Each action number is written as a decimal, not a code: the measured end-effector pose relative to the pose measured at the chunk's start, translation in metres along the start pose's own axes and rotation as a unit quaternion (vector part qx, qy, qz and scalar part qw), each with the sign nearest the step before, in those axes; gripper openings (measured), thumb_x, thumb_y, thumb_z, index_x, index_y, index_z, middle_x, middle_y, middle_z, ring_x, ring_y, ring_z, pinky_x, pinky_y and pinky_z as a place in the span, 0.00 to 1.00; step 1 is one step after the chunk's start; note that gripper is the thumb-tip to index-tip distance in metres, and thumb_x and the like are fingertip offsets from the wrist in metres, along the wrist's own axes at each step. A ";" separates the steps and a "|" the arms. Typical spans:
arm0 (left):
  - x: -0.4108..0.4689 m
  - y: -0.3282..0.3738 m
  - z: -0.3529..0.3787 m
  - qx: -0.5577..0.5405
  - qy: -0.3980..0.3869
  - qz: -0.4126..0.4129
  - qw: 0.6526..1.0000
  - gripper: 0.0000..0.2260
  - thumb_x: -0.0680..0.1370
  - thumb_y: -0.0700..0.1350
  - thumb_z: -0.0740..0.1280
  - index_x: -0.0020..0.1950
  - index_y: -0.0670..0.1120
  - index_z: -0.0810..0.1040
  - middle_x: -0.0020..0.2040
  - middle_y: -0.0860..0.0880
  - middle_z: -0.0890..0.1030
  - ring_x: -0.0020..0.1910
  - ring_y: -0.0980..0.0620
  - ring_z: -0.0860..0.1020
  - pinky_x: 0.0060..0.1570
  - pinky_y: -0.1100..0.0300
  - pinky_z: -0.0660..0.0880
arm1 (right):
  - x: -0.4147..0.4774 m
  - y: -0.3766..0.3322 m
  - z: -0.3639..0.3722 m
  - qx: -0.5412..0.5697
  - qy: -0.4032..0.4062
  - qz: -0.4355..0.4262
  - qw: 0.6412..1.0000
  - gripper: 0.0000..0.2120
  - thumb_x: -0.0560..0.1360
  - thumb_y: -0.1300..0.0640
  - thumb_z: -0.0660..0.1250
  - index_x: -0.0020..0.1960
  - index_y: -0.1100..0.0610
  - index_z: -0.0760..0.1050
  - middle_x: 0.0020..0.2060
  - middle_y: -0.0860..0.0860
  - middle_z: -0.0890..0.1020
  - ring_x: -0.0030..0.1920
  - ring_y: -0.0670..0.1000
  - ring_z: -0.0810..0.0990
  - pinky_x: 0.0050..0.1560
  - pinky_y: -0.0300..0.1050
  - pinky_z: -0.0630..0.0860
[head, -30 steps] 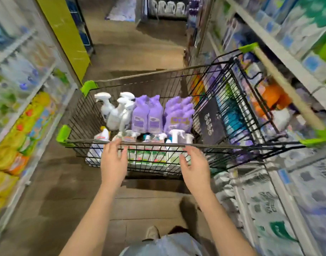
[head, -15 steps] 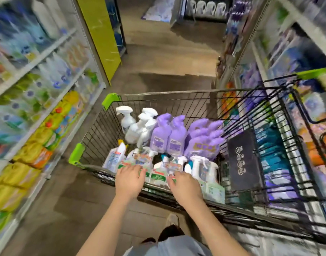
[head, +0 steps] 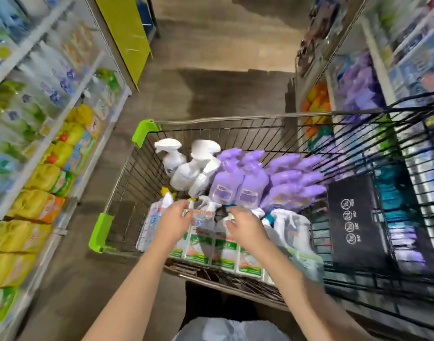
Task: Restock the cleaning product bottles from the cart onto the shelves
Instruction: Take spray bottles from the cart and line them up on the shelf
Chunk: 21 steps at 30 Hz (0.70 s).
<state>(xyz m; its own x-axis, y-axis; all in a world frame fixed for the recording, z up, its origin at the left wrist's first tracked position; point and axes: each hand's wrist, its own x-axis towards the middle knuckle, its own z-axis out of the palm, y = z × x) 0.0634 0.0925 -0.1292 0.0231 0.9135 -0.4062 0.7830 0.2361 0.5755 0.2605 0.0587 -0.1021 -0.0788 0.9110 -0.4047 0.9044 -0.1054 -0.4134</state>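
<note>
**A:** Both hands have left the cart's near rail since a second ago and dropped in among the bottles.

**B:** Holding anything?

**A:** I can't tell. The left grip (head: 173, 225) and right grip (head: 245, 227) hang with fingers half curled over the tops of the green-labelled spray bottles (head: 198, 249) directly beneath them. Blur hides whether either has closed on a neck.

**B:** Which step, then?

**A:** The pick, I'd say, getting bottles out of the cart (head: 147, 130). The purple bottles (head: 238, 183) and white bottles (head: 184, 173) stand just beyond the fingertips, apart from both grips.

**B:** And next?

**A:** Each grip should close round one neck under the trigger and lift it straight up, clear of its neighbours and the wire rim. Then it goes to the shelves (head: 100, 146) out past the left grip, if this kind belongs there.
</note>
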 end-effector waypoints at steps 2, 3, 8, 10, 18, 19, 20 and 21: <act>0.031 -0.001 -0.012 0.019 -0.012 0.012 1.000 0.13 0.77 0.42 0.64 0.60 0.41 0.76 0.57 0.42 0.79 0.56 0.41 0.77 0.47 0.54 0.73 | 0.031 -0.005 -0.002 -0.021 0.008 0.001 1.000 0.18 0.77 0.57 0.61 0.66 0.59 0.70 0.62 0.57 0.75 0.62 0.59 0.74 0.58 0.50 0.72; 0.046 -0.001 -0.017 0.022 -0.014 0.019 0.999 0.13 0.76 0.41 0.64 0.60 0.41 0.77 0.56 0.41 0.79 0.55 0.41 0.77 0.47 0.54 0.72 | 0.046 -0.009 -0.004 -0.029 0.019 0.001 0.999 0.18 0.77 0.60 0.60 0.66 0.59 0.70 0.62 0.58 0.75 0.62 0.59 0.74 0.58 0.50 0.72; 0.101 -0.002 -0.037 0.012 -0.029 0.033 0.999 0.16 0.73 0.47 0.62 0.57 0.40 0.78 0.53 0.39 0.80 0.53 0.40 0.78 0.50 0.51 0.74 | 0.117 -0.026 -0.010 -0.126 0.043 -0.032 0.991 0.23 0.74 0.65 0.62 0.69 0.58 0.67 0.66 0.55 0.72 0.65 0.57 0.70 0.58 0.49 0.69; 0.117 -0.005 -0.039 0.021 -0.030 0.033 0.999 0.14 0.75 0.42 0.64 0.58 0.39 0.77 0.55 0.39 0.79 0.55 0.40 0.77 0.51 0.52 0.73 | 0.142 -0.033 -0.012 -0.194 0.074 -0.042 0.977 0.23 0.69 0.62 0.70 0.63 0.56 0.74 0.61 0.53 0.77 0.59 0.56 0.76 0.50 0.47 0.73; 0.165 -0.008 -0.066 0.126 0.126 0.159 0.971 0.19 0.71 0.37 0.67 0.61 0.35 0.73 0.58 0.36 0.74 0.57 0.35 0.72 0.56 0.46 0.70 | 0.171 -0.047 0.002 -0.368 0.052 0.019 0.928 0.17 0.72 0.58 0.63 0.62 0.53 0.72 0.56 0.50 0.78 0.59 0.53 0.74 0.49 0.46 0.73; 0.172 -0.007 -0.069 0.153 0.137 0.165 0.965 0.21 0.70 0.38 0.67 0.62 0.36 0.73 0.60 0.36 0.73 0.59 0.35 0.72 0.57 0.45 0.70 | 0.171 -0.050 0.003 -0.365 0.053 0.018 0.929 0.16 0.68 0.56 0.66 0.56 0.51 0.76 0.50 0.48 0.81 0.53 0.51 0.77 0.44 0.44 0.73; 0.178 -0.006 -0.073 0.183 0.142 0.161 0.959 0.23 0.70 0.39 0.67 0.64 0.37 0.72 0.63 0.37 0.72 0.61 0.36 0.70 0.58 0.45 0.69 | 0.173 -0.053 0.005 -0.365 0.053 0.012 0.930 0.13 0.63 0.55 0.68 0.48 0.51 0.79 0.43 0.47 0.82 0.47 0.50 0.79 0.39 0.42 0.73; 0.184 -0.004 -0.075 0.209 0.140 0.151 0.956 0.24 0.70 0.39 0.67 0.66 0.38 0.70 0.65 0.39 0.71 0.64 0.38 0.69 0.59 0.45 0.67 | 0.174 -0.054 0.005 -0.361 0.059 -0.002 0.931 0.11 0.60 0.55 0.68 0.42 0.51 0.80 0.37 0.47 0.81 0.43 0.50 0.79 0.36 0.42 0.72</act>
<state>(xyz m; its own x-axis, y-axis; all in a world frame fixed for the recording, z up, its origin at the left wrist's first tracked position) 0.0174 0.2844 -0.1533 0.1660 0.9858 -0.0262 0.9483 -0.1523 0.2785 0.1956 0.2211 -0.1544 -0.0748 0.9530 -0.2937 0.9535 0.1546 0.2587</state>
